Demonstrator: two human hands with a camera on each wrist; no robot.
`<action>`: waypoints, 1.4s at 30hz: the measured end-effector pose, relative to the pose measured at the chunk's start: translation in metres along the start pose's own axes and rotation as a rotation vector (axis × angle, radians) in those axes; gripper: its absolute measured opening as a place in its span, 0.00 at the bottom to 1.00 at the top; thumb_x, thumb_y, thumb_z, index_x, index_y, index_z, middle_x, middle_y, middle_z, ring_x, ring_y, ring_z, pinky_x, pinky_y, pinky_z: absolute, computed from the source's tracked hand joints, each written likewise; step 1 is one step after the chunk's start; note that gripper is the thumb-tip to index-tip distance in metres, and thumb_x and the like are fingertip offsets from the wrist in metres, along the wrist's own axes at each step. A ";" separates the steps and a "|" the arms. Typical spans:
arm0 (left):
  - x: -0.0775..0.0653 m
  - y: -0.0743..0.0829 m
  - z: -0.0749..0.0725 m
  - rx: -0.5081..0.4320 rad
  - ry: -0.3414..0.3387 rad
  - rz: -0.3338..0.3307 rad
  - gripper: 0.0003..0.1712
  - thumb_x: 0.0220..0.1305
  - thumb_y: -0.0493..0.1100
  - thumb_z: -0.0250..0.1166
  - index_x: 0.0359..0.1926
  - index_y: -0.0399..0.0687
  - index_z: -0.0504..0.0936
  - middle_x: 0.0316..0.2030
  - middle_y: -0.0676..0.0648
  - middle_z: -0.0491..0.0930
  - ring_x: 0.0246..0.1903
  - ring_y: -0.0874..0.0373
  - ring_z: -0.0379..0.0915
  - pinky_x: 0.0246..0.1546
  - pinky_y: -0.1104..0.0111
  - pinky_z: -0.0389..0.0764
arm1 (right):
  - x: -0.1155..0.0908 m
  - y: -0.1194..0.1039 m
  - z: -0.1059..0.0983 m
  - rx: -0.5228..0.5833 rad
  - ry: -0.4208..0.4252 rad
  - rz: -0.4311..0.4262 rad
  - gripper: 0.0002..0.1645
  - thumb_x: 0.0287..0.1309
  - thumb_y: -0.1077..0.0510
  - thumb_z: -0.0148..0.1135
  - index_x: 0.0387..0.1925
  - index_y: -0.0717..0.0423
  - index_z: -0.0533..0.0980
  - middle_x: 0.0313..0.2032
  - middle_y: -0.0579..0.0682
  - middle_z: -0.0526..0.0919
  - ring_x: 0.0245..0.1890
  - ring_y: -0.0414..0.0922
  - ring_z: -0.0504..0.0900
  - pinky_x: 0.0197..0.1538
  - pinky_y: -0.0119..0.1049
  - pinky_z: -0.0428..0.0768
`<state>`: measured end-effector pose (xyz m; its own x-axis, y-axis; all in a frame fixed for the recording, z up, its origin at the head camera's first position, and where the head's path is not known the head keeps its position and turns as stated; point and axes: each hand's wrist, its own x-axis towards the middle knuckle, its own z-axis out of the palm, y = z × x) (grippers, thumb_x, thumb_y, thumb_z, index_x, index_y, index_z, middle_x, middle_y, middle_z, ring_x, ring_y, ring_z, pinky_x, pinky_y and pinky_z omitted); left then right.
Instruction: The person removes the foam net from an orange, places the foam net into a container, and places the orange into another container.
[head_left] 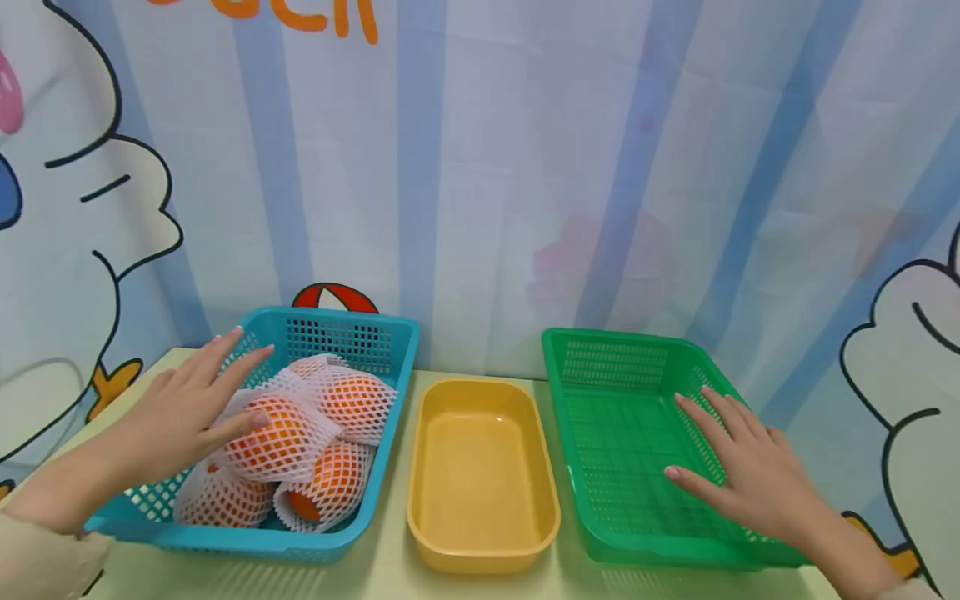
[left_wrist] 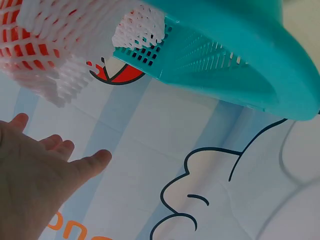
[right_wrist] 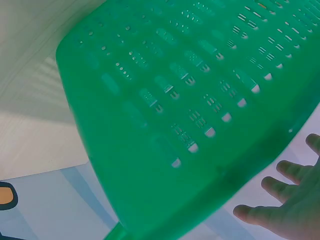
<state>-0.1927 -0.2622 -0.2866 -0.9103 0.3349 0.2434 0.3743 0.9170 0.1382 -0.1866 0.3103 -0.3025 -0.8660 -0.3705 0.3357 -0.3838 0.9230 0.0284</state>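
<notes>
The left hand (head_left: pixel 176 412) is hovering above the left side of a turquoise-blue, rectangular plastic basket (head_left: pixel 247 542) with perforated walls; its fingers are spreading wide, and the left wrist view is showing them apart from the contents. Several round orange fruits (head_left: pixel 277 429), each in a white foam-mesh sleeve (head_left: pixel 322 429), are lying piled inside this basket, some resting on others, just beside the thumb. The right hand (head_left: pixel 757 475) is hanging over the right side of a green, rectangular plastic basket (head_left: pixel 622 467) with slotted walls, its fingers also extending wide and the thumb pointing inward. A smooth yellow plastic tub (head_left: pixel 483 467) with rounded corners is standing between the two baskets. All three containers are resting on a pale yellow tabletop (head_left: pixel 386 579), and a white-and-blue striped backdrop sheet (head_left: pixel 487 208) bearing cartoon figures is hanging behind them.
</notes>
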 end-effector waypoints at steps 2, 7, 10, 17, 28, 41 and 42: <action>0.001 0.000 0.000 -0.010 -0.003 0.029 0.44 0.63 0.61 0.55 0.71 0.46 0.50 0.69 0.31 0.41 0.64 0.28 0.40 0.49 0.30 0.49 | 0.000 0.001 0.000 0.007 -0.004 0.001 0.51 0.53 0.35 0.60 0.72 0.41 0.48 0.67 0.62 0.54 0.62 0.66 0.56 0.43 0.71 0.62; 0.002 0.002 -0.001 -0.049 -0.020 0.090 0.43 0.60 0.60 0.59 0.70 0.47 0.55 0.69 0.32 0.44 0.64 0.29 0.44 0.50 0.31 0.50 | 0.000 0.002 -0.001 0.010 0.006 -0.003 0.50 0.53 0.36 0.60 0.72 0.42 0.49 0.67 0.63 0.55 0.61 0.66 0.57 0.43 0.71 0.63; 0.003 0.003 -0.002 -0.069 -0.038 0.122 0.44 0.58 0.61 0.61 0.69 0.48 0.56 0.68 0.32 0.47 0.64 0.30 0.45 0.51 0.32 0.51 | 0.000 0.002 -0.001 0.011 0.005 -0.002 0.50 0.53 0.36 0.60 0.72 0.43 0.49 0.66 0.63 0.55 0.61 0.66 0.58 0.42 0.71 0.63; 0.004 0.006 0.001 -0.097 -0.072 0.184 0.47 0.51 0.64 0.64 0.67 0.45 0.61 0.66 0.32 0.53 0.62 0.30 0.50 0.51 0.34 0.57 | -0.001 0.009 0.000 0.022 -0.028 0.025 0.49 0.54 0.36 0.60 0.71 0.44 0.50 0.65 0.65 0.56 0.59 0.68 0.59 0.41 0.72 0.63; 0.007 0.007 0.003 -0.096 -0.121 0.201 0.52 0.38 0.65 0.70 0.64 0.46 0.66 0.61 0.30 0.62 0.58 0.31 0.59 0.47 0.32 0.58 | -0.009 0.040 0.007 0.071 -0.038 0.076 0.47 0.55 0.40 0.60 0.68 0.57 0.56 0.60 0.73 0.61 0.53 0.72 0.65 0.39 0.68 0.68; 0.014 0.008 0.002 -0.153 -0.227 0.234 0.50 0.38 0.49 0.78 0.64 0.44 0.66 0.61 0.32 0.61 0.58 0.31 0.59 0.46 0.45 0.72 | -0.025 0.073 0.016 0.133 -0.124 0.151 0.43 0.58 0.43 0.59 0.64 0.68 0.59 0.55 0.76 0.64 0.50 0.73 0.65 0.40 0.66 0.67; 0.014 0.008 0.003 -0.158 -0.239 0.230 0.50 0.38 0.49 0.78 0.64 0.44 0.65 0.62 0.32 0.61 0.58 0.31 0.59 0.46 0.45 0.73 | -0.026 0.076 0.017 0.138 -0.128 0.159 0.43 0.58 0.44 0.59 0.64 0.69 0.59 0.54 0.76 0.64 0.50 0.73 0.66 0.40 0.66 0.68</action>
<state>-0.2033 -0.2500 -0.2846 -0.8077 0.5869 0.0565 0.5798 0.7731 0.2574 -0.1984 0.3885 -0.3251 -0.9492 -0.2399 0.2038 -0.2719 0.9511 -0.1469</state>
